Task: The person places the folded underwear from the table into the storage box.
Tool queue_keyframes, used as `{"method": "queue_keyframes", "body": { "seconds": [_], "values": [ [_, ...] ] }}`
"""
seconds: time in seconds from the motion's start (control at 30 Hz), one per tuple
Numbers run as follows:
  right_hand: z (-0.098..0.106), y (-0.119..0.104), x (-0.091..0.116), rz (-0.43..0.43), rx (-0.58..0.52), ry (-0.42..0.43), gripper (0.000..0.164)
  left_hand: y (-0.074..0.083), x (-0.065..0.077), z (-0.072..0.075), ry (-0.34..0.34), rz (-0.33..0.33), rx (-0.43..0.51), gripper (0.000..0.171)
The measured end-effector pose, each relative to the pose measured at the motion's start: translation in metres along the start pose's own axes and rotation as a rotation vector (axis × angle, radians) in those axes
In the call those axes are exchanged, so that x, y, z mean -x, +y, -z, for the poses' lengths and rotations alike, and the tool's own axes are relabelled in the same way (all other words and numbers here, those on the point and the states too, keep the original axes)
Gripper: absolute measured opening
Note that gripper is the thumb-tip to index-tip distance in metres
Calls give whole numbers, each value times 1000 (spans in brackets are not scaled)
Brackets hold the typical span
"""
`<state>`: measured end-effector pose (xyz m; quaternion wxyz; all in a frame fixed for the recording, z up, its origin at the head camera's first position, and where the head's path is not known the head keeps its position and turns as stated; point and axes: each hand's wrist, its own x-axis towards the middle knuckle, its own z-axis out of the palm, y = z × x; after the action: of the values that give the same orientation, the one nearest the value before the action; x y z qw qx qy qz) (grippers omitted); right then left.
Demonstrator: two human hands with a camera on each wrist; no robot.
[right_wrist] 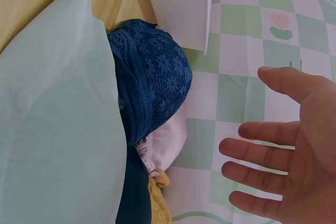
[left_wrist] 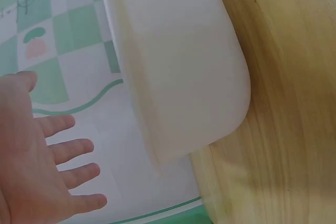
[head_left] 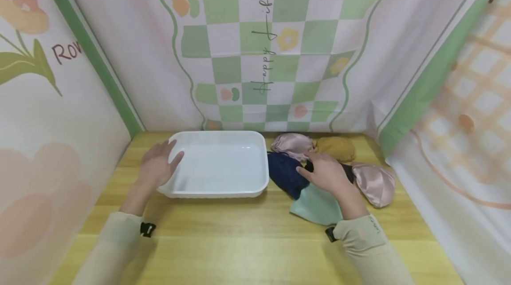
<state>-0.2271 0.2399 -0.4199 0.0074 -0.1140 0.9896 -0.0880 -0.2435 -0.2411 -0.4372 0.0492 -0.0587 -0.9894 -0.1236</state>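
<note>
Garments lie heaped beneath and around the right hand, its fingers apart, gripping nothing. A white tray sits by the left hand, fingers likewise parted. Every visible garment lies outside it; work looks barely begun.

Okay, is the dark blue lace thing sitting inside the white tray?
No, the head view shows the dark blue lace thing outside the white tray, beside its right end.

Right hand hides part of black garment toward worktop's far right corner; I can't make out its shape. Worktop's front edge cut off below head view. Cuff lettering unreadable. Right wrist view crops mint-green bra.
</note>
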Motion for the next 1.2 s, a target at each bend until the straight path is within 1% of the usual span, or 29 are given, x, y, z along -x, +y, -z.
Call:
{"method": "queue_keyframes", "body": {
  "seconds": [0.2, 0.63, 1.0, 1.2],
  "values": [
    [-1, -2, 1, 0, 13, -9, 68, -3, -1, -1, -19, 11, 9, 74],
    [0, -5, 1, 17, 44, 8, 65, -16, 3, -9, 12, 8, 39, 74],
    [-3, -8, 3, 6, 37, -7, 66, -17, 1, -7, -8, 42, 50, 76],
    [-5, -8, 1, 4, 34, -6, 67, -21, 1, -8, -1, 34, 56, 75]
  ]
}}
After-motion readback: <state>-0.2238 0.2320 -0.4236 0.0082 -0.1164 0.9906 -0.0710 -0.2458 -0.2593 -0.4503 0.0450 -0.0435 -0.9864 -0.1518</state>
